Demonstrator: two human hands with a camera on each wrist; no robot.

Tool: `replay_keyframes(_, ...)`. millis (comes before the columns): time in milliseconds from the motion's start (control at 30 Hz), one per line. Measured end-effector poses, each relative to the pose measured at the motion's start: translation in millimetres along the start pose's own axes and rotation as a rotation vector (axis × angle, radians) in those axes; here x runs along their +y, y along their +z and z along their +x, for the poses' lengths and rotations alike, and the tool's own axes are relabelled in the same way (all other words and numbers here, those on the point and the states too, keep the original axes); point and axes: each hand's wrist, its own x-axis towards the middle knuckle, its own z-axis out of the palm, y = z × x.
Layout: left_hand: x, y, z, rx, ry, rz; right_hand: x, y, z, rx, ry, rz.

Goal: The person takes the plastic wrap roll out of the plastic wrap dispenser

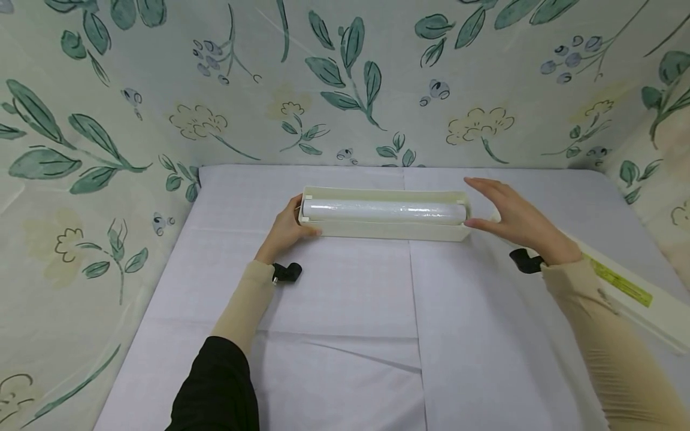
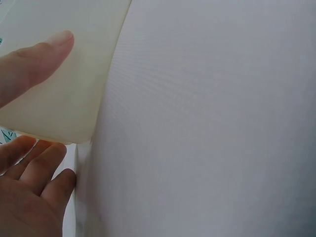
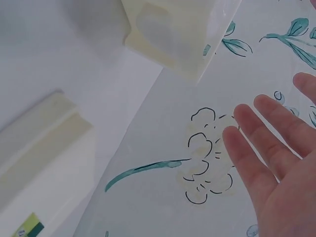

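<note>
A long cream plastic dispenser box (image 1: 385, 231) sits crosswise on the table with its top uncovered. Inside it lies a shiny roll of clear wrap (image 1: 385, 211). My left hand (image 1: 288, 230) grips the box's left end; in the left wrist view the thumb (image 2: 34, 66) lies along one side of the box (image 2: 64, 98), and the fingers are by its end. At the right end, my right hand (image 1: 517, 221) is spread, thumb and fingers apart. The right wrist view shows its straight fingers (image 3: 252, 158) away from the box (image 3: 163, 44).
A long cream lid (image 1: 663, 323) with a yellow-green label (image 1: 620, 281) lies slantwise on the right of the table, partly behind the right forearm. White cloth (image 1: 345, 371) with creases covers the table. Leaf-patterned sheeting (image 1: 242, 78) hangs behind and at the sides.
</note>
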Motion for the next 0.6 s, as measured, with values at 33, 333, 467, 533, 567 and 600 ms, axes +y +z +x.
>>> replay_keyframes(33, -1.6, 0.0, 0.6, 0.002, 0.004, 0.003, -0.7, 0.9, 1.6, -0.001, -0.004, -0.001)
replay_keyframes(333, -3.7, 0.0, 0.3, 0.014, 0.031, 0.026, -12.7, 8.3, 13.6, -0.025, 0.008, -0.007)
replay_keyframes(467, -4.1, 0.3, 0.6, 0.016, 0.03, 0.031, -19.4, 11.8, 18.6, -0.034, 0.01, -0.008)
replay_keyframes(533, -4.5, 0.4, 0.8, 0.018, 0.028, 0.028, -22.9, 13.4, 21.0, -0.04, 0.011, -0.011)
replay_keyframes(567, -4.7, 0.4, 0.9, 0.018, 0.029, 0.028, -24.7, 14.1, 22.1, -0.043, 0.011, -0.014)
replay_keyframes(600, -4.9, 0.7, 1.0, 0.019, 0.028, 0.026, -26.5, 14.9, 23.2, -0.045, 0.012, -0.013)
